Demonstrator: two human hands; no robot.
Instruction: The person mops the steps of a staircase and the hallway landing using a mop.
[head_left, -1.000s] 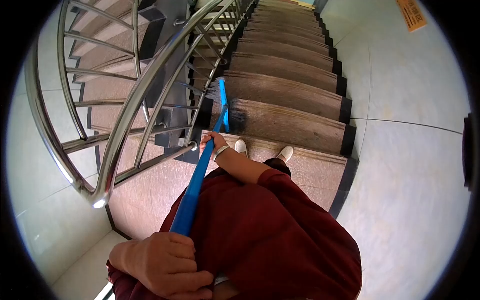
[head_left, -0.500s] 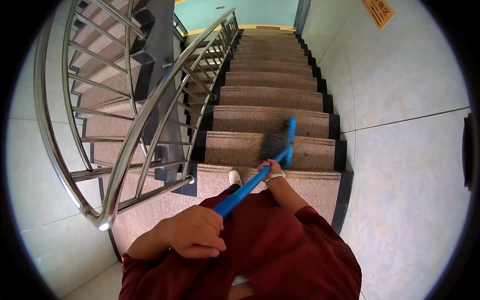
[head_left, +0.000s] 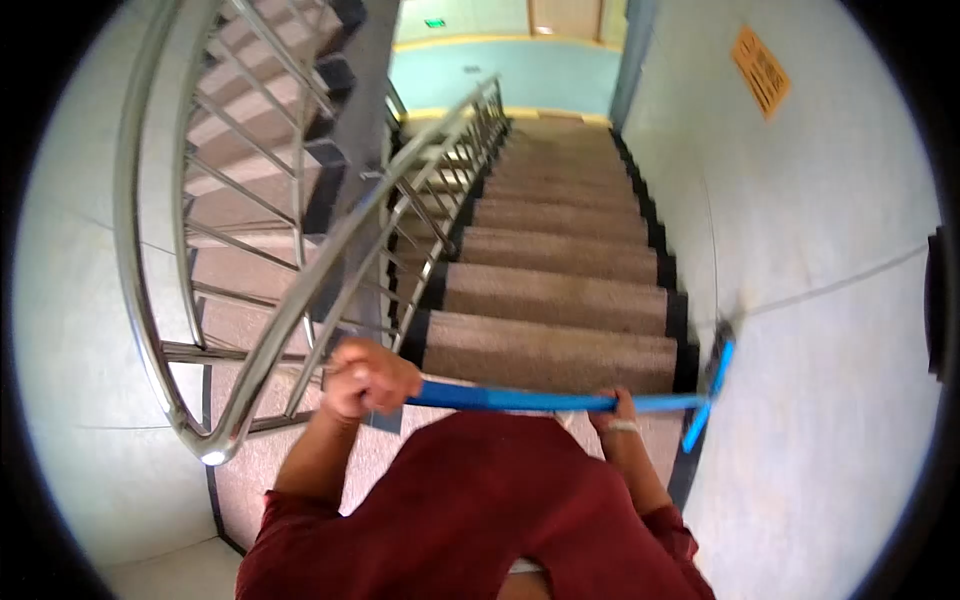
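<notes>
The left hand [head_left: 368, 380], at 8 o'clock, is closed in a fist round one end of the blue broom [head_left: 500, 398], hiding that tip; the right hand [head_left: 610, 410], at 4 o'clock, is wrapped round the handle nearer the head, its fingers blurred and partly out of sight; a pale band [head_left: 623, 427] circles the right wrist; the dark red garment [head_left: 480, 500] fills 6 o'clock, cut off by the lower edge and covering most of the body; the broom lies level across the front, its head at about 4 o'clock beside the wall [head_left: 830, 400], the bristles a dark smear; whether they touch the wall, I cannot tell; the metal railing [head_left: 280, 310] curves at 9 o'clock; brown steps [head_left: 550, 340] run down towards 12 o'clock, their edges smeared; an orange sign [head_left: 762, 72] hangs at 2 o'clock, its lettering unreadable; beyond lies a turquoise floor [head_left: 500, 70], then a door [head_left: 565, 18], its top cut off.
</notes>
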